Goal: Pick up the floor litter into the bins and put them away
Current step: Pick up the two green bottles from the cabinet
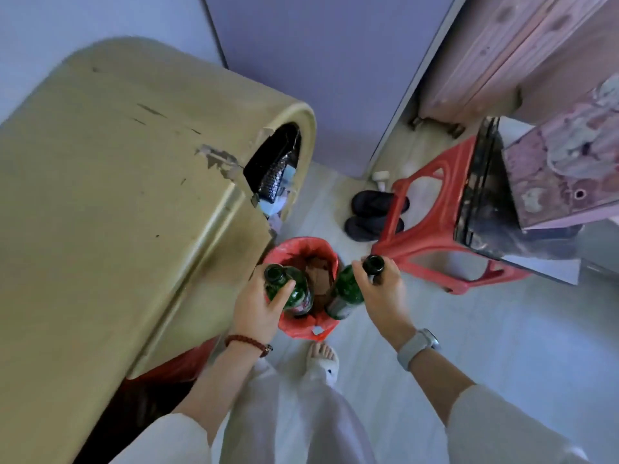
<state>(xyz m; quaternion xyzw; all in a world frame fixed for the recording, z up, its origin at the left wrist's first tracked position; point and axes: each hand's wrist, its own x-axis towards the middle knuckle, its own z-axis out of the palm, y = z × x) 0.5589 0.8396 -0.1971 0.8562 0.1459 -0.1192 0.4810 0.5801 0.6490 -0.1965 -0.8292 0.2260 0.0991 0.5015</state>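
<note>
A small bin lined with a red bag (322,326) stands on the floor by my feet, brown litter inside it. My left hand (258,306) grips the neck of a green glass bottle (296,294) whose body hangs over the bin's left side. My right hand (382,289) grips the neck of a second green bottle (346,293), tilted, its base at the bin's right rim.
A worn yellow table (117,202) fills the left. A red plastic stool (432,229) stands to the right with a dark box on it. Dark slippers (371,209) lie behind the bin. My sandalled foot (323,361) is just below the bin. Pale floor is open at lower right.
</note>
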